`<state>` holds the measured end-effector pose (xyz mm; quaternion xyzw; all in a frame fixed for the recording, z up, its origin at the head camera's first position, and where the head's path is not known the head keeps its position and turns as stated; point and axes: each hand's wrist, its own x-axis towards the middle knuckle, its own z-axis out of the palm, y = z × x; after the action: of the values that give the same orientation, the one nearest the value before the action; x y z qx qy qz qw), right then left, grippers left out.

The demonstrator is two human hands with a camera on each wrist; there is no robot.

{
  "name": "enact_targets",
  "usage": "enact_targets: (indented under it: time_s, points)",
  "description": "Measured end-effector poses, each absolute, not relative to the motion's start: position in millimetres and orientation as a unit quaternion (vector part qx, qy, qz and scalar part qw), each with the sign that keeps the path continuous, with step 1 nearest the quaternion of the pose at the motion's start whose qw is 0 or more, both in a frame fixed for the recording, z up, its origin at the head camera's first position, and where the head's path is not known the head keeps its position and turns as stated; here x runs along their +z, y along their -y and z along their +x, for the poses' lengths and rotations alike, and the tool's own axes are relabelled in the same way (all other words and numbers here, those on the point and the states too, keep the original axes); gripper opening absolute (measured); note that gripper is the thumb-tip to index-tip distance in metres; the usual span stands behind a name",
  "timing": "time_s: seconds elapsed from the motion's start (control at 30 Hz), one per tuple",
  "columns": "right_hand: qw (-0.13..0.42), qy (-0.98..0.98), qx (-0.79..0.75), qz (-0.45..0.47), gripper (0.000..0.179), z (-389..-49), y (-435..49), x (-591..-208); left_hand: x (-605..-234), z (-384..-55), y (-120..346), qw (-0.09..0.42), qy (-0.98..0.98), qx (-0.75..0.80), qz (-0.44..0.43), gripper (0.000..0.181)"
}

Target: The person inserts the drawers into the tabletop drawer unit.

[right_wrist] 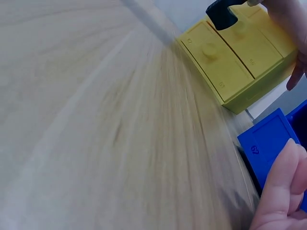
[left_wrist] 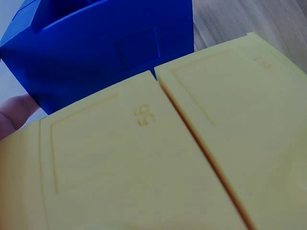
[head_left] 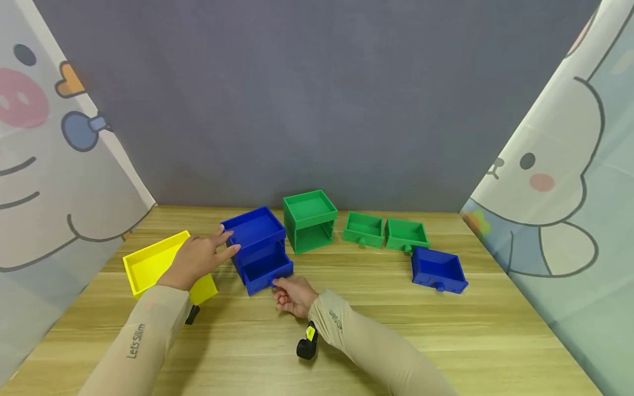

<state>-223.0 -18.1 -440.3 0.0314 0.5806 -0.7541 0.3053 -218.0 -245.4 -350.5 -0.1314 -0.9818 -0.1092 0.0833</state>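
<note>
A small blue drawer cabinet [head_left: 253, 226] stands left of the middle of the table. One blue drawer [head_left: 258, 281] sticks partly out of its lower slot; the space above that drawer is vacant. My right hand [head_left: 295, 297] pinches the drawer's front knob between thumb and index finger. With fingers extended, my left hand [head_left: 198, 259] touches the left top edge of the cabinet, above a yellow cabinet [head_left: 151, 265]. In the right wrist view the right fingers partly cover the blue drawer front [right_wrist: 265, 146].
A green cabinet [head_left: 311, 206] with an open front stands behind and to the right. Two loose green drawers [head_left: 362, 237] [head_left: 403, 241] and a loose blue drawer [head_left: 438, 279] lie on the right. Closed drawers [left_wrist: 110, 143] show in the yellow cabinet. Fabric walls [head_left: 317, 110] enclose the table.
</note>
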Motion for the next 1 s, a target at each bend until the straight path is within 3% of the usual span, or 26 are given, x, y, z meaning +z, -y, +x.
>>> enact_targets:
  time_s: [0.53,1.0]
  points:
    - [0.281,-0.609,-0.74,0.037,0.021,-230,28,-433,-343,-214,244,0.07,0.984,-0.115,-0.119,0.059]
    - [0.255,-0.629,-0.733,0.041,0.027,-238,36,-433,-344,-213,240,0.103,0.981,-0.088,-0.138,0.054]
